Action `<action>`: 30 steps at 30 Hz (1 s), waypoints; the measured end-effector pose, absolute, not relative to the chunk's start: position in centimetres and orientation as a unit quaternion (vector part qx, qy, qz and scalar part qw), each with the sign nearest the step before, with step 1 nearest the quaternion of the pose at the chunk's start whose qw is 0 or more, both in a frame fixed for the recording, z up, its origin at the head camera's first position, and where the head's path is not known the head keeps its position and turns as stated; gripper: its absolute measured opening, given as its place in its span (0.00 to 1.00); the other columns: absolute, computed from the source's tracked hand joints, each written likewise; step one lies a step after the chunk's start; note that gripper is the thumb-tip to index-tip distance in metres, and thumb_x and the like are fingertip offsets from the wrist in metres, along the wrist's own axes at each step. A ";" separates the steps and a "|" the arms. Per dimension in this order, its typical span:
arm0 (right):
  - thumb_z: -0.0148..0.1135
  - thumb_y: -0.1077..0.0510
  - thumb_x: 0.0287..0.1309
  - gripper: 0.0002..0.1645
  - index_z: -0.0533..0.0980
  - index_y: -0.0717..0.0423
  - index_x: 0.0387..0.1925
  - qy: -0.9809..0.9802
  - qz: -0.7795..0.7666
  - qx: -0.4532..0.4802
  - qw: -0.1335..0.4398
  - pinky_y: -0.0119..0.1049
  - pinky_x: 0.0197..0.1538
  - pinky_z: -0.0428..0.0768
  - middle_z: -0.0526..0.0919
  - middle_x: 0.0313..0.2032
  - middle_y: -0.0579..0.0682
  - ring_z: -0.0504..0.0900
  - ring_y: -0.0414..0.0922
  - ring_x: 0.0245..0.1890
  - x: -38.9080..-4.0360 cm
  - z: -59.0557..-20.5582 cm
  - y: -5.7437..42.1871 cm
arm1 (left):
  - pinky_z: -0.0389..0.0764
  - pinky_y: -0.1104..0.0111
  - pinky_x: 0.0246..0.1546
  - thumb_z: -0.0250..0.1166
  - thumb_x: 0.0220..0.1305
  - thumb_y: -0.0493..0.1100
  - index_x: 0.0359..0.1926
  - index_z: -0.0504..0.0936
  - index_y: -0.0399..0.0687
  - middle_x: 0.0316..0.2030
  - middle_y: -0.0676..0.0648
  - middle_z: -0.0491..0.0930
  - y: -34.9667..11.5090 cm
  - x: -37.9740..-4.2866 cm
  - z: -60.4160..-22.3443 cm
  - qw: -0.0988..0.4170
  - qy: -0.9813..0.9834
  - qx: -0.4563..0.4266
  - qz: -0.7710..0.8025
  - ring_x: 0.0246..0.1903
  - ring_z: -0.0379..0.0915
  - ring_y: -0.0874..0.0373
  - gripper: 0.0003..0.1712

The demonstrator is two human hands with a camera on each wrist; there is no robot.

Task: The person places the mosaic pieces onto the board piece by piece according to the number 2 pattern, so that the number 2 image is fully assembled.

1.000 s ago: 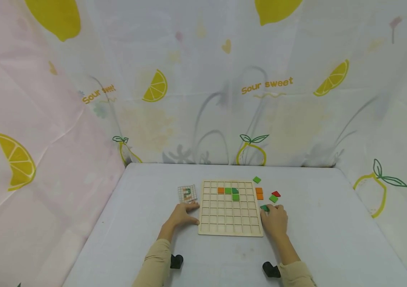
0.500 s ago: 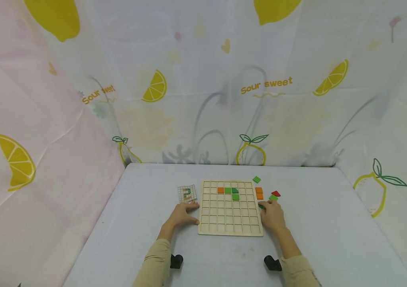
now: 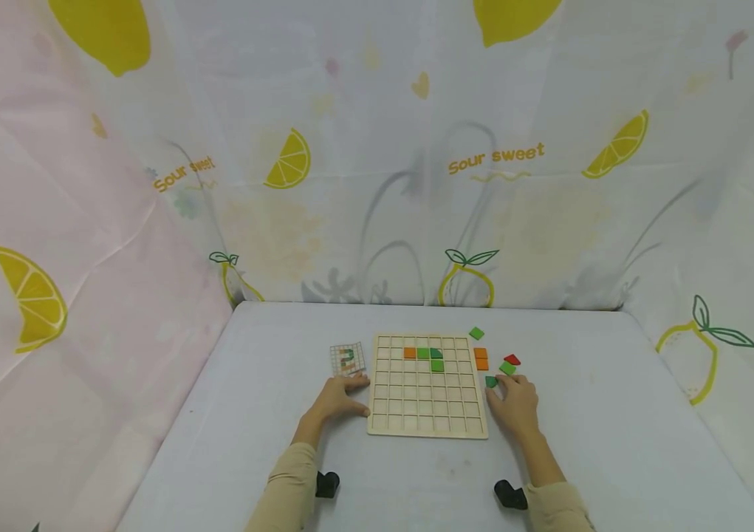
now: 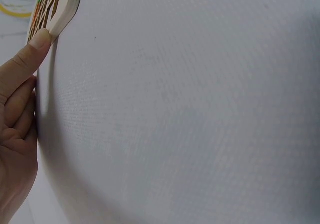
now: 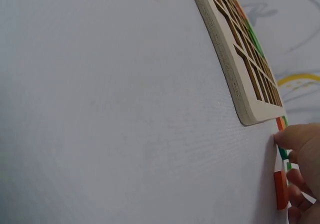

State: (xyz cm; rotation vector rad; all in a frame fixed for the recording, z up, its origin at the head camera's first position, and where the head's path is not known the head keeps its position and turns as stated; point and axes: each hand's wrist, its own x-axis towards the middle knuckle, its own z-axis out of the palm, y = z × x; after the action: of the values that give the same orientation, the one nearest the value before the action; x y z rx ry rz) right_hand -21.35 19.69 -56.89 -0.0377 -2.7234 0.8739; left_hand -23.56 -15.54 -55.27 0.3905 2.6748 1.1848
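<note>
A square wooden grid board (image 3: 427,421) lies on the table, with an orange tile (image 3: 410,353), two light green tiles (image 3: 437,365) and a dark green tile with a rounded corner (image 3: 436,353) set in its upper cells. My left hand (image 3: 337,399) rests at the board's left edge, thumb and fingers spread along it; in the left wrist view the thumb (image 4: 41,38) touches the rim. Just off the board's right edge, my right hand (image 3: 516,406) pinches a loose dark green tile (image 3: 491,382) between thumb and fingers, low over the table. The fingers partly cover that tile.
A small pattern card (image 3: 347,359) lies left of the board. To the right are two orange tiles (image 3: 481,359), a red piece (image 3: 512,360) and a light green tile (image 3: 507,368). Another light green tile (image 3: 476,333) sits near the far right corner.
My right hand shifted toward the board with the dark green tile, then drew slightly back to the right, showing more of the tile. The left hand and board have stayed put.
</note>
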 end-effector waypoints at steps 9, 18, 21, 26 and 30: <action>0.62 0.64 0.46 0.19 0.77 0.75 0.40 -0.931 0.335 0.001 0.146 0.59 0.46 0.73 0.77 0.40 0.70 0.75 0.65 0.42 -21.7 -56.6 19.6 | 0.65 0.51 0.63 0.79 0.35 0.41 0.53 0.79 0.36 0.59 0.35 0.70 -15.6 -23.6 -55.4 0.096 0.900 0.127 0.406 0.61 0.66 0.42 0.38; 0.69 0.64 0.43 0.16 0.79 0.73 0.33 -0.919 0.359 0.039 0.157 0.53 0.44 0.80 0.81 0.35 0.65 0.80 0.60 0.40 -22.3 -57.2 20.7 | 0.64 0.51 0.63 0.79 0.34 0.41 0.52 0.79 0.37 0.59 0.36 0.70 -15.6 -23.6 -55.4 0.099 0.900 0.117 0.408 0.61 0.66 0.43 0.38; 0.68 0.65 0.41 0.15 0.79 0.74 0.32 -0.917 0.358 0.047 0.170 0.52 0.41 0.81 0.82 0.33 0.65 0.81 0.59 0.37 -22.3 -57.3 20.7 | 0.64 0.51 0.64 0.79 0.34 0.42 0.53 0.79 0.37 0.59 0.36 0.70 -15.5 -23.5 -55.3 0.101 0.901 0.115 0.407 0.61 0.66 0.43 0.38; 0.67 0.67 0.40 0.15 0.79 0.74 0.33 -0.914 0.362 0.043 0.180 0.52 0.41 0.82 0.83 0.33 0.66 0.82 0.59 0.37 -22.1 -57.7 20.6 | 0.63 0.51 0.64 0.79 0.35 0.41 0.53 0.78 0.37 0.59 0.36 0.70 -15.5 -23.5 -55.3 0.102 0.900 0.114 0.408 0.61 0.65 0.43 0.38; 0.68 0.68 0.38 0.15 0.79 0.73 0.33 -0.904 0.368 0.048 0.211 0.50 0.38 0.82 0.83 0.31 0.63 0.82 0.56 0.33 -21.9 -58.1 20.5 | 0.63 0.51 0.64 0.79 0.35 0.41 0.53 0.79 0.37 0.59 0.36 0.70 -15.5 -23.5 -55.4 0.102 0.900 0.115 0.408 0.61 0.65 0.43 0.38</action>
State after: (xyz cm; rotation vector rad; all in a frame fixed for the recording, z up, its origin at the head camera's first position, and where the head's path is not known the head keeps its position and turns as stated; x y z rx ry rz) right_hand -21.91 20.50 -58.08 0.1323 -2.5135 1.0238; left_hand -23.54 -15.46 -55.35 0.3390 2.6569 1.2058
